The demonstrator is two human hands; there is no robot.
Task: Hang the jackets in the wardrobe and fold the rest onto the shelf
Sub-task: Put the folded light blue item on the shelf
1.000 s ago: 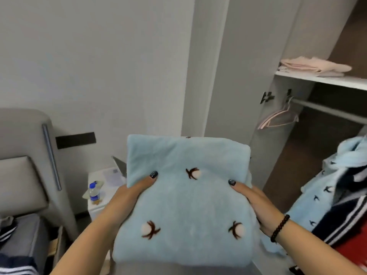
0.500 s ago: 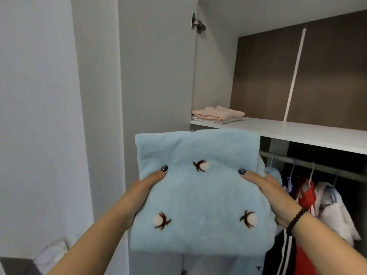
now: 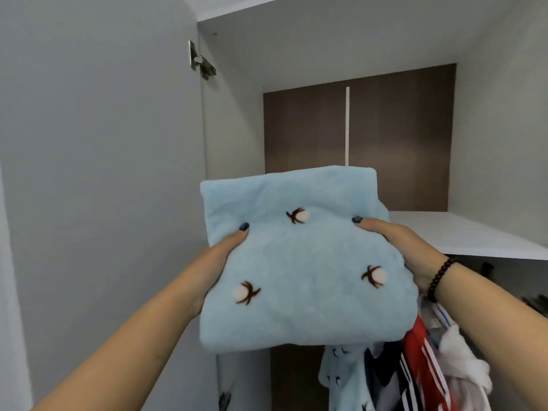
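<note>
You are holding a folded light-blue fleece garment (image 3: 299, 262), dotted with small white-and-brown motifs, out in front of you at chest height. Your left hand (image 3: 218, 256) grips its left edge and your right hand (image 3: 400, 247) its right edge; each thumb is pressed on top, and the fingers are curled underneath out of sight, so the bundle is pinched from both sides. Holding it this way likely keeps the fold flat and square so it will not slump open. The garment faces an open wardrobe, with its far edge raised toward the white shelf (image 3: 462, 235), which sits just behind and to the right of it; the two are not touching. Below the shelf, hanging clothes (image 3: 415, 372) in red, navy, white and pale blue crowd the lower right. A door hinge (image 3: 201, 62) shows on the grey panel at upper left. The fold looks finished, with only setting it down left.
</note>
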